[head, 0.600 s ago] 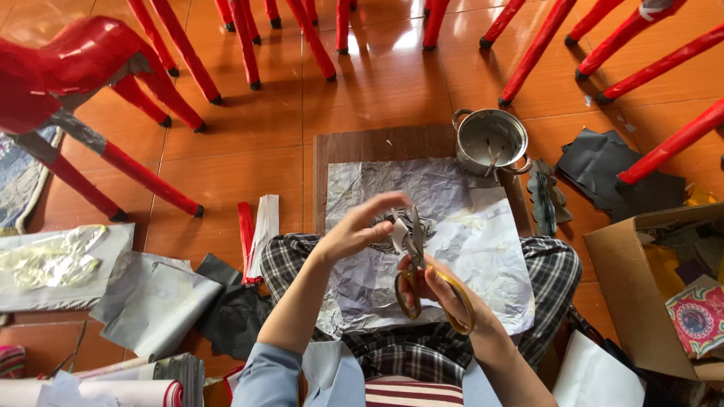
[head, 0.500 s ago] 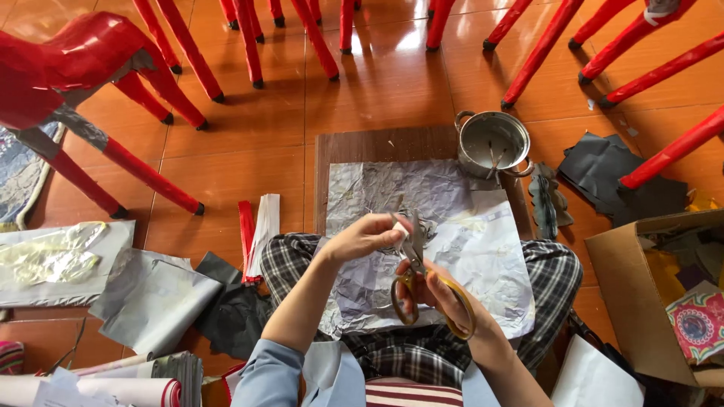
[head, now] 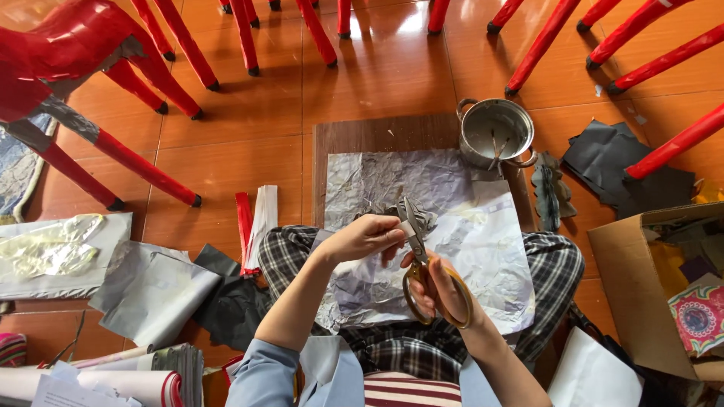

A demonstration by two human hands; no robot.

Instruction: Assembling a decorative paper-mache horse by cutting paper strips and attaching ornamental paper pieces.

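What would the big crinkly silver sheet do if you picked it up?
The silver sheet would probably flop and bend, since it is thin and already wrinkled. It likely feels light and might tear easily, as the scissors seem to cut similar material.

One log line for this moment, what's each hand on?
left hand: pinching small silver paper piece | right hand: gripping yellow-handled scissors, blades at piece

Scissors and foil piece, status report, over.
Right hand fingers through yellow-handled scissors, blades up. Left hand pinching small crumpled foil piece at the blades. Foil sheet across lap; nothing obstructing.
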